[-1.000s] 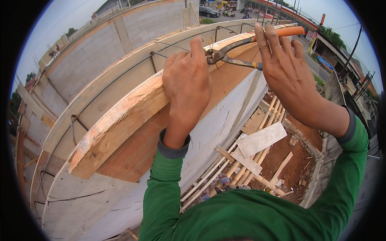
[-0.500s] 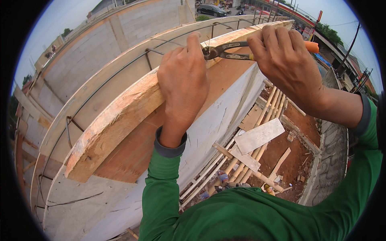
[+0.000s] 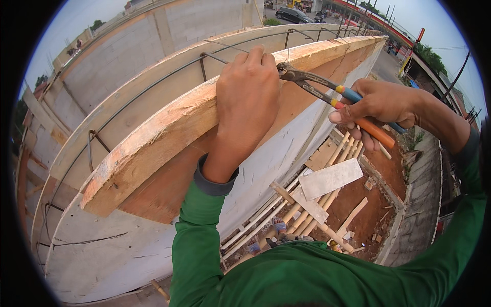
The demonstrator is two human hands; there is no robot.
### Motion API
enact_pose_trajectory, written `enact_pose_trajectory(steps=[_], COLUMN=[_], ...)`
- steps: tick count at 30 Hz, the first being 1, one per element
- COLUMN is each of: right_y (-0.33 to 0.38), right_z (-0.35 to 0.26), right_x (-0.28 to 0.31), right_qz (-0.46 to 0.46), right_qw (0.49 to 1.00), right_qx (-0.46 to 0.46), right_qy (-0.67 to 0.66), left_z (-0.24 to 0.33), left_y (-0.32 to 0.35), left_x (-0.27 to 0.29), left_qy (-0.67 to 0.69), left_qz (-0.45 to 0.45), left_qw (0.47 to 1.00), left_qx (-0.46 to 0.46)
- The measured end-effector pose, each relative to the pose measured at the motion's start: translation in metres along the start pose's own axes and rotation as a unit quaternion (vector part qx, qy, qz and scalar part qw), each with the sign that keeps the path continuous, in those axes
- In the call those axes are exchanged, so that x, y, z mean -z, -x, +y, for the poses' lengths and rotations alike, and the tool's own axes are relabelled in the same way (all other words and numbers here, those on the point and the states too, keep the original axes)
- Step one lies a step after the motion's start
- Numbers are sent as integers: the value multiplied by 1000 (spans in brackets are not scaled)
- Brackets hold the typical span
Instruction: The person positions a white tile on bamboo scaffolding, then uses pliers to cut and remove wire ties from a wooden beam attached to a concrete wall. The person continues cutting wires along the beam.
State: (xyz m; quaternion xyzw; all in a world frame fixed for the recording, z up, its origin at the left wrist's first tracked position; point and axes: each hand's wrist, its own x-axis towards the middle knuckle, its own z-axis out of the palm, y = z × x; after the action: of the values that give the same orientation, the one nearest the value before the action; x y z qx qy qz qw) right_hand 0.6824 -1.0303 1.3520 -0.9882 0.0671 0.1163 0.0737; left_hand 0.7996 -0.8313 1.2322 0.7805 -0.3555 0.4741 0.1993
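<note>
My left hand (image 3: 249,100) is closed over the top edge of a thick, rough-sawn plank (image 3: 158,125), its fingertips hidden behind the wood. To the right of it, my right hand (image 3: 383,102) holds a pair of pincers (image 3: 313,83) with one orange and one blue handle. The handles stand somewhat apart and slant down to the right. The pincer jaws touch or nearly touch the plank's top edge beside my left hand, where a thin wire sticks up. Whether the jaws grip that wire is too small to tell. Under the plank runs a reddish plywood panel (image 3: 169,197).
Behind the plank, bent steel rebar (image 3: 146,82) runs along a curved gap before another formwork panel (image 3: 76,153). Far below lie bamboo poles (image 3: 307,220), pale boards (image 3: 331,178) and red soil. A grey wall (image 3: 422,204) borders the right; a dark car (image 3: 294,15) stands beyond.
My right hand has turned and dropped, swinging the pincer handles downward and spreading them. The jaws stay near the same spot. My left hand keeps its place on the plank.
</note>
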Motion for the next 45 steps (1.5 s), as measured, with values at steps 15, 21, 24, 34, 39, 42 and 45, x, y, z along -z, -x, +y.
enact_pose_trajectory(steps=[15, 21, 24, 34, 39, 42, 45], right_y=[-2, -92, -110, -14, -8, 4, 11], right_z=[38, 121, 119, 43, 43, 33, 33], right_x=[-40, -3, 8, -15, -14, -18, -29], right_qz=[345, 383, 393, 15, -185, 74, 340], right_qw=[791, 790, 778, 998, 926, 991, 866], right_qx=[99, 277, 333, 44, -38, 112, 218], right_qy=[496, 390, 360, -38, -326, 29, 294], left_z=[2, 7, 7, 1, 3, 3, 0], left_y=[1, -1, -2, 0, -1, 0, 1], left_x=[5, 2, 4, 3, 2, 5, 3], left_qy=[-80, -48, -41, -10, -28, -32, -26], left_qz=[-71, -70, -75, -29, -63, -63, -56], left_qw=[993, 995, 995, 999, 997, 997, 997], left_qx=[49, 49, 56, 23, 28, 40, 47])
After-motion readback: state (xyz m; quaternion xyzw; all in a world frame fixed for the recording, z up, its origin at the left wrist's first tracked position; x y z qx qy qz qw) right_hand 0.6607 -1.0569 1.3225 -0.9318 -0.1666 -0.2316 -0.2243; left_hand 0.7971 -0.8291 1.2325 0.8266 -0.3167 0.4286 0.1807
